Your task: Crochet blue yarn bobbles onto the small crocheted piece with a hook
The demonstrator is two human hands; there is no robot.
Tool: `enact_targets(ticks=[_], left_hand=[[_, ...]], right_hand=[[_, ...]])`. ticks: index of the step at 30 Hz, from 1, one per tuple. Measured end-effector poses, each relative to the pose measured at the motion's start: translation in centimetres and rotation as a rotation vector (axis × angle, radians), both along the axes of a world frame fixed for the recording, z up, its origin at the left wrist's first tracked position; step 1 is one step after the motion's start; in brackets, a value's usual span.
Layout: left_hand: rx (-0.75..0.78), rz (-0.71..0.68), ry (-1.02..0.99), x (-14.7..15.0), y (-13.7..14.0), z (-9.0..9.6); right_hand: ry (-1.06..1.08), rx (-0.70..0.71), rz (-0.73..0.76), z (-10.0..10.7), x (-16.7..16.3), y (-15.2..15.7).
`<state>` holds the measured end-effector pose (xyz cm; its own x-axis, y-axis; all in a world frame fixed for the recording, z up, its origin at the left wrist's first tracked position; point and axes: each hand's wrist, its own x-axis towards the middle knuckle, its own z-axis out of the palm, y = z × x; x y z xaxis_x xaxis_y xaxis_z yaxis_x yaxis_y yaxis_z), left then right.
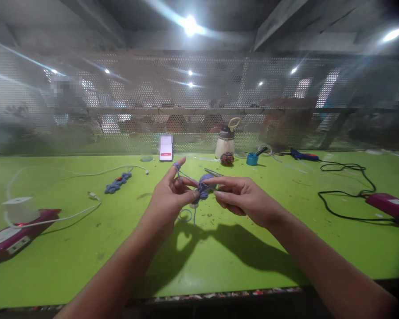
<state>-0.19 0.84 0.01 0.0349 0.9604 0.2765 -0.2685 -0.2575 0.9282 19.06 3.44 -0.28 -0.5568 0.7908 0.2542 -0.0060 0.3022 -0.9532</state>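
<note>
One small blue-purple crocheted yarn piece (203, 194) sits at frame centre, pinched by the left hand (171, 192), the right hand (244, 195) laying its index finger against it, further grip indiscernible; left of centre, one knobbly blue yarn strip (113, 186) on a lime-green tabletop (86, 252).

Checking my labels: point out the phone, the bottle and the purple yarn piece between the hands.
Phone (166, 149), head view: middle of its screen.
Bottle (224, 146), head view: its pale body.
Purple yarn piece (202, 189), head view: its middle.

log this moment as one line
left hand: pinching purple yarn piece; strand: looped on index finger; right hand: at piece, grip unclear; blue yarn strip: on green table
</note>
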Motion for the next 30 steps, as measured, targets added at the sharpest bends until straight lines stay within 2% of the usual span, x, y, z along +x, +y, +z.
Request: enact_targets(ticks=[9, 15, 19, 23, 30], left_hand=[[0.032, 0.014, -0.037, 0.0, 0.2, 0.0], [0.058, 0.087, -0.002, 0.4, -0.2, 0.1], [0.085, 0.123, 0.030, 0.6, -0.2, 0.1], [0.096, 0.114, 0.039, 0.5, 0.1, -0.1], [0.050, 0.075, 0.021, 0.5, -0.2, 0.0]], right_hand=[[-0.142, 0.140, 0.018, 0.2, 0.7, 0.0], [-0.306, 0.352, -0.103, 0.5, 0.4, -0.4], [-0.326, 0.404, -0.149, 0.6, 0.1, -0.6], [-0.264, 0.352, -0.156, 0.5, -0.1, -0.6], [-0.006, 0.070, -0.148, -0.5, -0.9, -0.5]])
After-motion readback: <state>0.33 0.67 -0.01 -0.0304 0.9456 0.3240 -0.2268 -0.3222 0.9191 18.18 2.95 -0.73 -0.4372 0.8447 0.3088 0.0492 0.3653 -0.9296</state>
